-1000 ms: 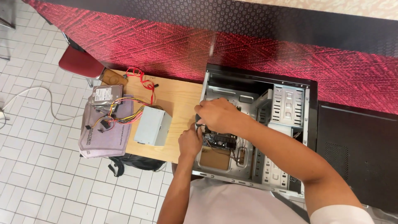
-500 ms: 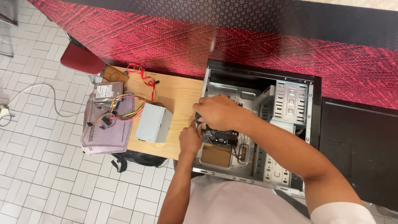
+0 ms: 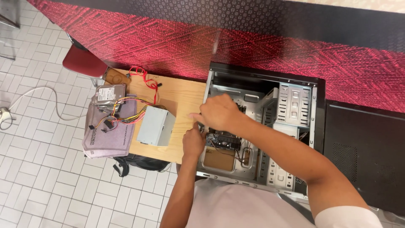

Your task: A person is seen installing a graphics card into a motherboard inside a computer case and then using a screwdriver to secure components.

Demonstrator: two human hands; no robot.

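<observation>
White tiled floor [image 3: 38, 177] on the left, red patterned wall [image 3: 168, 46] along the top. Only one view, from the head camera.

Head view: a small wooden desk [image 3: 181, 95] stands against the wall. An open computer case [image 3: 295, 101] lies on its side at the desk's right edge, side panel off, motherboard [image 3: 223, 141] exposed in the lower left of the case interior. The left hand [image 3: 193, 142] sits at the case's left rim, right by the motherboard edge; its grip is curled, but whether it pinches anything cannot be told. The right hand [image 3: 219, 113] hovers over the case's left rim, fingers loosely extended and pointing left toward the desk, grasping nothing visible.

Compared with one second ago: the right hand has moved leftward and its fingers have opened out from a more closed pose over the case interior. The left hand stays at the same spot. The camera has shifted slightly.

On the desk: a grey power supply unit [image 3: 155, 126] near the middle, its coloured wires [image 3: 126, 116] trailing left to a hard drive [image 3: 109, 94] at the left edge. A red cable [image 3: 145, 78] lies at the far edge. A grey mat [image 3: 107, 135] overhangs the left edge. A red chair [image 3: 82, 63] stands beyond the far left corner.
</observation>
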